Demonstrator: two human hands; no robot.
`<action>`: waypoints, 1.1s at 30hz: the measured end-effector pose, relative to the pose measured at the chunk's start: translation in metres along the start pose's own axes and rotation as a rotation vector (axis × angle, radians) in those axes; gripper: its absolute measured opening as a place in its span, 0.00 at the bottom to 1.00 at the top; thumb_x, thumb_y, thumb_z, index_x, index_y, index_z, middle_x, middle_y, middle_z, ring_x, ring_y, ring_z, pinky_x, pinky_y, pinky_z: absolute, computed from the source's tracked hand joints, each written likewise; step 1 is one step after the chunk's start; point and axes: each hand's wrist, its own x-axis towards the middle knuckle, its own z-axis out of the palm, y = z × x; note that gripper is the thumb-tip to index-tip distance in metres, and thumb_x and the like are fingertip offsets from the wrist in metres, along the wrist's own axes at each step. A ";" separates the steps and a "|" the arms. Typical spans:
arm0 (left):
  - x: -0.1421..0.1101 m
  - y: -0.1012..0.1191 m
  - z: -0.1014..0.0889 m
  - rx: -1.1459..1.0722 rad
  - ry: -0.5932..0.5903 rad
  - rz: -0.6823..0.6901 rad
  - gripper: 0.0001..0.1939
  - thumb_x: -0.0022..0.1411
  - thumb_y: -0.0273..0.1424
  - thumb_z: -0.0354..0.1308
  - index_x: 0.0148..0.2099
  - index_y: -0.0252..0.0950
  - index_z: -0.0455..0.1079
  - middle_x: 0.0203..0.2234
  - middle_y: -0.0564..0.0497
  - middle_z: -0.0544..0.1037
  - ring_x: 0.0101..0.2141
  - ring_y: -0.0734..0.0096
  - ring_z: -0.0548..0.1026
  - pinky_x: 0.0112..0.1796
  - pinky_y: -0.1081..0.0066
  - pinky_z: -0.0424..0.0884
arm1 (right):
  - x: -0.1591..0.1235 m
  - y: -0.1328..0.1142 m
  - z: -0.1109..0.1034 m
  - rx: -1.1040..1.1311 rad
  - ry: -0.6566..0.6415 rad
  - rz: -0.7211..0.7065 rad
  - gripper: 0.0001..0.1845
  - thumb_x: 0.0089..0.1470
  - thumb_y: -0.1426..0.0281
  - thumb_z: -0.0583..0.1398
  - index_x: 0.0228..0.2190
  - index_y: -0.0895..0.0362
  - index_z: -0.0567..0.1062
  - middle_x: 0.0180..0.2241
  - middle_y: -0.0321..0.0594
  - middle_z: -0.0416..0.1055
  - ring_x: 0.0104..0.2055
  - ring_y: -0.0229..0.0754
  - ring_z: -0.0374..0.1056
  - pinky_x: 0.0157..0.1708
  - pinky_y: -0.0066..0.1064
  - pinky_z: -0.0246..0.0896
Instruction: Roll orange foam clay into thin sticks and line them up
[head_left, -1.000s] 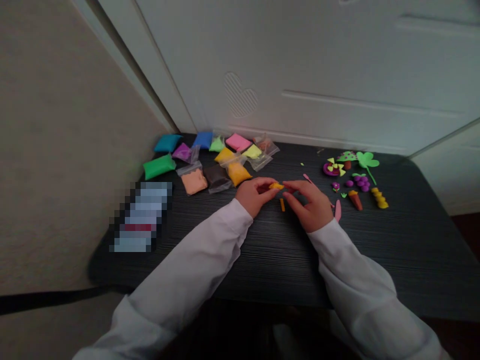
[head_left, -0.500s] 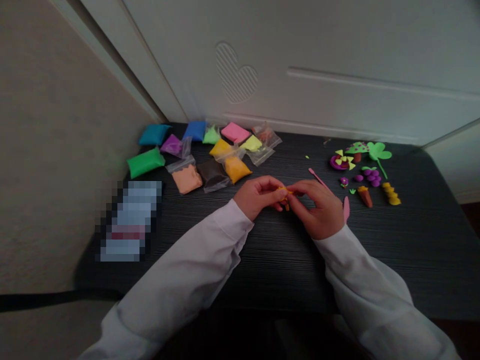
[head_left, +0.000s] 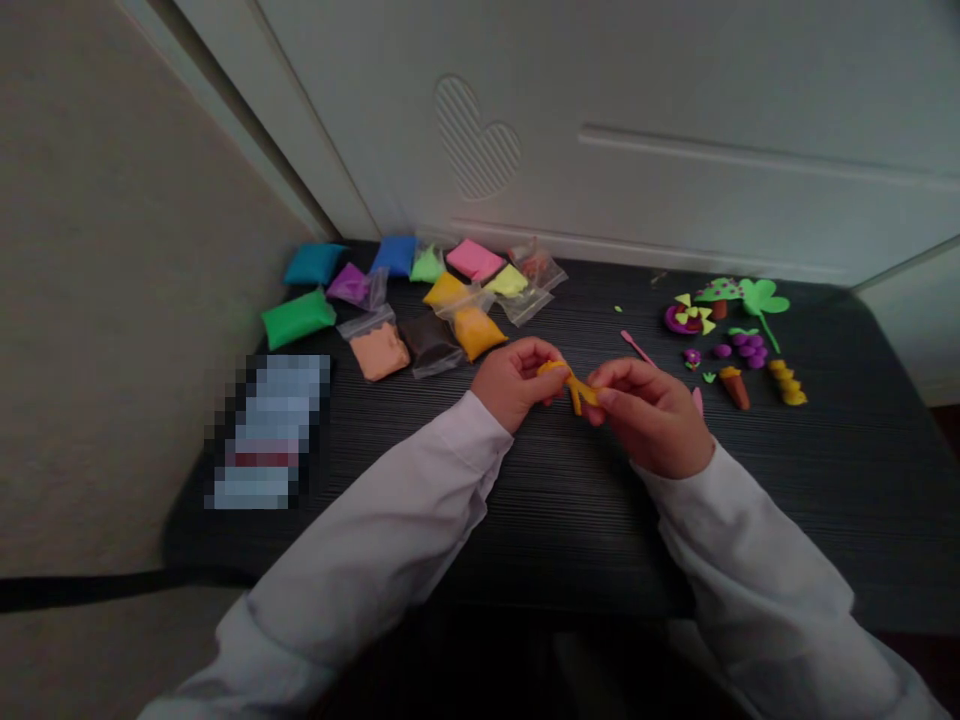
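Observation:
A piece of yellow-orange modelling clay (head_left: 576, 386) stretches between my two hands above the dark table. My left hand (head_left: 519, 384) pinches its left end between thumb and fingers. On the other side, my right hand (head_left: 654, 412) pinches the right end. One short strip of the clay hangs down in the middle. Just beyond my right hand lies a pink stick tool (head_left: 637, 347), and a second pink tool (head_left: 698, 402) is partly hidden behind that hand.
Bags of coloured clay, such as an orange bag (head_left: 478, 332) and a black bag (head_left: 431, 345), lie at the back left. Small clay models, including purple grapes (head_left: 750, 348) and a cone (head_left: 734, 387), sit at right. A blurred-out phone-like object (head_left: 270, 430) lies at left.
My right hand has moved a little right, away from my left. The clay between them is now drawn out longer and shows more. The view has shifted slightly.

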 end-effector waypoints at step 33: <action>-0.002 0.005 -0.004 0.597 0.043 0.126 0.09 0.50 0.34 0.57 0.31 0.32 0.71 0.23 0.53 0.72 0.26 0.77 0.67 0.29 0.75 0.63 | 0.000 -0.002 -0.001 -0.298 0.091 -0.052 0.05 0.44 0.68 0.61 0.26 0.55 0.70 0.22 0.33 0.66 0.23 0.32 0.62 0.24 0.27 0.59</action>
